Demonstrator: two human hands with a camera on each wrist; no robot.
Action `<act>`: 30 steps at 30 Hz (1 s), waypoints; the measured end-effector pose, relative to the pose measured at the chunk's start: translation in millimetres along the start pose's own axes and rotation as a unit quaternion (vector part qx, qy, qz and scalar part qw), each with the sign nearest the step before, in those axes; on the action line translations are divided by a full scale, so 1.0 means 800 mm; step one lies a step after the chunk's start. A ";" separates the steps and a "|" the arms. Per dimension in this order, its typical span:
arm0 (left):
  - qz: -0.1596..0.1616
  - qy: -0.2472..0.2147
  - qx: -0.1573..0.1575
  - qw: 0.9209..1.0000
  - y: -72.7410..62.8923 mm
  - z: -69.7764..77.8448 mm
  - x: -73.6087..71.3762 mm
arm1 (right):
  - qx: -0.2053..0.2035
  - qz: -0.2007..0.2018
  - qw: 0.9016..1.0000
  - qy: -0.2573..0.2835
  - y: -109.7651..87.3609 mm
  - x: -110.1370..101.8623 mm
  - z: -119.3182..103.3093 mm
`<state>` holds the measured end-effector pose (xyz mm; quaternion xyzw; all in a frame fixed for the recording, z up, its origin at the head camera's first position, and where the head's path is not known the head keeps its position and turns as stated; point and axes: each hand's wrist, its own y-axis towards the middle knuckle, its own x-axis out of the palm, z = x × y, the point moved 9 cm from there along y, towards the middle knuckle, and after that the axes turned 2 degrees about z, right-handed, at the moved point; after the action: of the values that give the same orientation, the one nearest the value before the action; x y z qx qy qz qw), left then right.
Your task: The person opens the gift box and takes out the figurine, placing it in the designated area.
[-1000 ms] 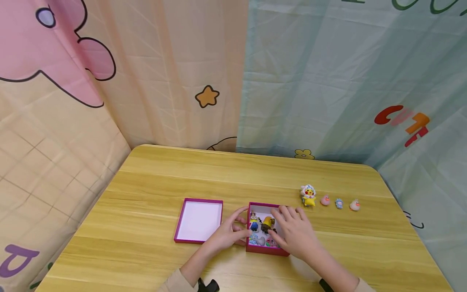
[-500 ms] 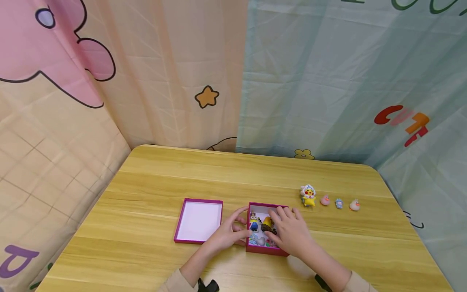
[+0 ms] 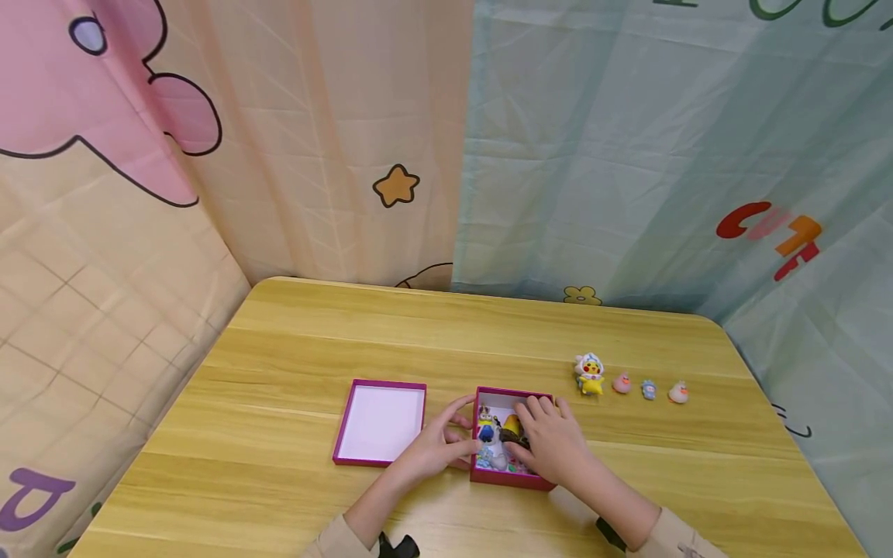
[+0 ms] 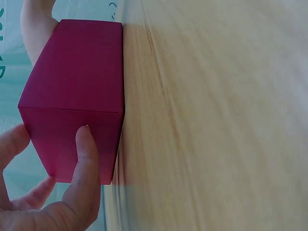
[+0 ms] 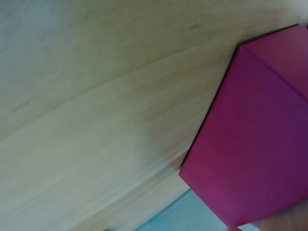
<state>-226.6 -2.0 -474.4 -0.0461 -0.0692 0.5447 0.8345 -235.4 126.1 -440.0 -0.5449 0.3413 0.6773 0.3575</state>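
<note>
A small magenta box (image 3: 512,479), its top uncovered, holds several toy figures. Among them are a yellow minion with blue overalls (image 3: 485,425), a yellow and dark brown figure (image 3: 512,428) and a grey toy (image 3: 498,459). My left hand (image 3: 436,448) rests against the box's left wall; in the left wrist view its spread fingers (image 4: 85,154) touch that side. My right hand (image 3: 554,442) reaches over the right rim into the box, thumb and index finger beside the yellow and brown figure. Its other fingertips are hidden, and I cannot tell whether it grips a toy.
The box's lid (image 3: 384,422) lies inside-up at left. At right stand a Pikachu figure (image 3: 590,374), a pink duck (image 3: 622,383), a small blue figure (image 3: 649,389) and a whitish duck (image 3: 678,392) in a row. Curtains (image 3: 593,155) hang behind the wooden table (image 3: 314,333).
My right hand has shifted slightly left, deeper over the box. The grey toy now shows larger, and the yellow and brown figure has turned a little. The left hand stays put.
</note>
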 end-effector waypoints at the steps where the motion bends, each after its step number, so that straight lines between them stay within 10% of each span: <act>1: 0.000 -0.001 0.000 1.000 0.000 0.000 0.000 | 0.001 -0.003 1.000 0.002 0.001 0.001 0.000; 30: 0.000 0.008 0.004 1.000 0.002 -0.003 0.001 | -0.002 -0.014 1.000 -0.006 0.009 0.009 -0.003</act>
<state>-227.5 -0.9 -476.8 -0.0475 -0.0605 0.5443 0.8354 -241.3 121.6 -446.9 -0.5462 0.3300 0.6766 0.3675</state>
